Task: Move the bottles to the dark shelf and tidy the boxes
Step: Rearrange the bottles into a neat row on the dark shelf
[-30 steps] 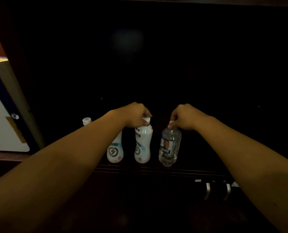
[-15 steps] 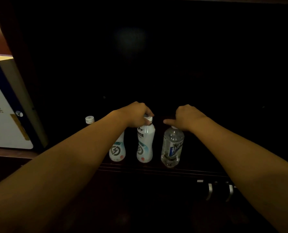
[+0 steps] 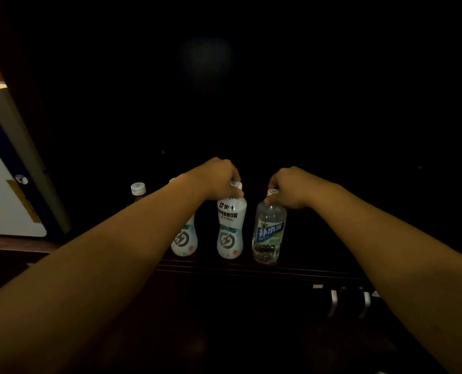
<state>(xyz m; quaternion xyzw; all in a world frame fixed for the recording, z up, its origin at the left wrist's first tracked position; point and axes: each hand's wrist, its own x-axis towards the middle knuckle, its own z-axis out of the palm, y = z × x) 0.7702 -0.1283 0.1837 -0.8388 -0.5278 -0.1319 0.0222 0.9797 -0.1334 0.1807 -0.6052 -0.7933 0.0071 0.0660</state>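
Note:
Several bottles stand near the front edge of the dark shelf (image 3: 318,268). My left hand (image 3: 219,178) grips the cap of a white drink bottle (image 3: 230,230) in the middle. My right hand (image 3: 291,186) holds the neck of a clear bottle with a blue-green label (image 3: 269,233) just to its right. A second white bottle (image 3: 184,240) stands to the left, partly hidden by my left forearm. Farther left and behind, a dark bottle with a white cap (image 3: 138,189) shows only its top.
A white and blue box (image 3: 5,190) stands upright at the left, outside the dark compartment. Below the shelf edge at the right are two metal handles (image 3: 348,302). The shelf's interior behind and right of the bottles is very dark.
The clear bottle has turned, so its blue-green label faces me. My right hand has closed on its neck again after pointing a finger. My left hand stays on the white bottle's cap.

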